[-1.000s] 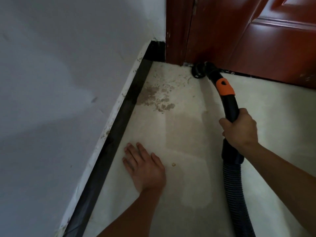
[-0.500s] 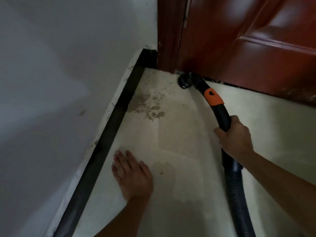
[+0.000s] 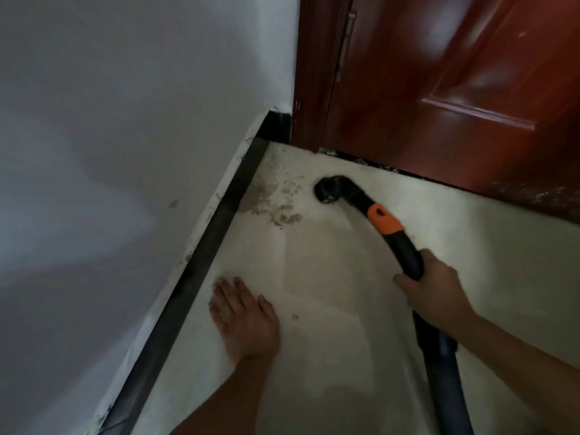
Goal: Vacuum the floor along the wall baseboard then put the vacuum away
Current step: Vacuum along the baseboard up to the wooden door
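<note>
1. We see a glossy reddish wood door [image 3: 470, 83].
2. We see a matt painted wall [image 3: 125, 120] over a dark, smooth baseboard [image 3: 201, 277].
3. We see a black plastic vacuum nozzle [image 3: 329, 189] with an orange collar [image 3: 385, 218] on a pale, stained floor [image 3: 345, 309].

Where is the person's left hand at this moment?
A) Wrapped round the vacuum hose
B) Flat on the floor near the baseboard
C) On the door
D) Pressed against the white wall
B: the left hand lies with straight fingers on the floor, close to the dark baseboard, while only the right hand grips the vacuum hose.
</note>
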A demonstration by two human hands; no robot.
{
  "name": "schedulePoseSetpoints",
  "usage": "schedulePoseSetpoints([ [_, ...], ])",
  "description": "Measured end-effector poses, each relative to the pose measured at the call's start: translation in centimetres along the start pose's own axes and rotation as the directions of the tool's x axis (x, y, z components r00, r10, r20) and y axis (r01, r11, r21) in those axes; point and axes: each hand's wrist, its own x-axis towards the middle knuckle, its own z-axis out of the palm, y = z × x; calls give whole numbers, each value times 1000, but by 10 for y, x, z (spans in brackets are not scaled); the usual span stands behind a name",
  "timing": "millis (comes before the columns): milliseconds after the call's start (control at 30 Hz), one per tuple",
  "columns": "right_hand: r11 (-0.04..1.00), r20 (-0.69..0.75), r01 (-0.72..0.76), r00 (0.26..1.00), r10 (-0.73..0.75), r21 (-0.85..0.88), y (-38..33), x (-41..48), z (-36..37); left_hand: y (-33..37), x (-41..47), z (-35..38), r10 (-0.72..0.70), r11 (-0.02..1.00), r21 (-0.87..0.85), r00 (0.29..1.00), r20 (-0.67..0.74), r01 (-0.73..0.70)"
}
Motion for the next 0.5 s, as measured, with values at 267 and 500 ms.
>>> schedulePoseSetpoints([
  [267,994,43,-8,999,4,106,35,-55,-3,-12,-4,-14,78,997,-6,997,3,-78],
  [500,991,138,50,988,-67,122,20,-55,23,-13,-4,-8,85,996,26,996,-1,-84],
])
